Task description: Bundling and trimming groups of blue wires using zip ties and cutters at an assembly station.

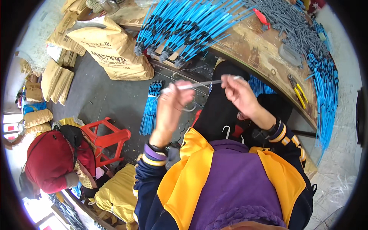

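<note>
A thin, pale strip (203,83) is stretched between my two hands above my lap and the floor. My left hand (174,101) has its fingers closed around the strip's left part, a little blurred by motion. The strip's other end is pinched in my right hand (239,94). A bundle of blue rods (149,113) with black fittings, bound by a white band, lies on the floor just left of my left hand. Beyond my hands, many blue rods (188,30) with black fittings lie in bunches over the workbench edge.
The wooden workbench (241,46) curves round the far and right side, bearing grey parts (287,23), yellow-handled pliers (297,92) and more blue rods (324,99). A large paper sack (111,50) stands far left. A red stool (103,138) and a person in red (53,161) are left.
</note>
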Tool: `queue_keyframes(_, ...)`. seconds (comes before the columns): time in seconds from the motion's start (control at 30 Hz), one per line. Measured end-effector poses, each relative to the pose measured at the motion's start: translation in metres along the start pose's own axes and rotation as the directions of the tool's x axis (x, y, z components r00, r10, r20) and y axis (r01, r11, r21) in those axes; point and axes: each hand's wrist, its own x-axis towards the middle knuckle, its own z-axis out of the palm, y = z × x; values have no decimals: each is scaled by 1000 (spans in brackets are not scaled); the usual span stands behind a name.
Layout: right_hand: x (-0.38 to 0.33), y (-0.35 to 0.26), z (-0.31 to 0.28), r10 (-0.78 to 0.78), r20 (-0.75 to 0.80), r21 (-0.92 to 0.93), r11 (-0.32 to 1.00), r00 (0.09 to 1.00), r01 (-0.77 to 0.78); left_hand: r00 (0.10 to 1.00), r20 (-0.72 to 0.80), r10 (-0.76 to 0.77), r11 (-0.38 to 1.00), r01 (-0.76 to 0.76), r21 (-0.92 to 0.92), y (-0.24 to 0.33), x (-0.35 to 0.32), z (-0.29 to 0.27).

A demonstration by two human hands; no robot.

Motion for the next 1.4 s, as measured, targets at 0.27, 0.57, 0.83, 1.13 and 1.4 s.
queue_keyframes(0.27, 89, -70, 10, -361, -122, -402, 870, 925, 286, 837, 234, 494, 300, -417, 858, 156, 125, 34)
queue_keyframes(0.57, 142, -67, 23, -175, -225, -439, 897, 959, 61, 902, 331, 278, -480, -168, 861, 172, 329, -52)
queue_keyframes(0.83, 164, -55, 36, -103, -220, -259, 965, 970, 44, 835, 545, 84, -559, -413, 719, 186, 406, -137)
queue_keyframes(1.13, 153, -76, 3, -86, -245, -355, 935, 966, -7, 991, 123, 44, 52, -126, 991, 84, 306, 11)
queue_keyframes(1.4, 64, -87, -25, -1, -193, -372, 926, 981, -73, 990, 138, 18, 179, -139, 974, 43, 199, -14)
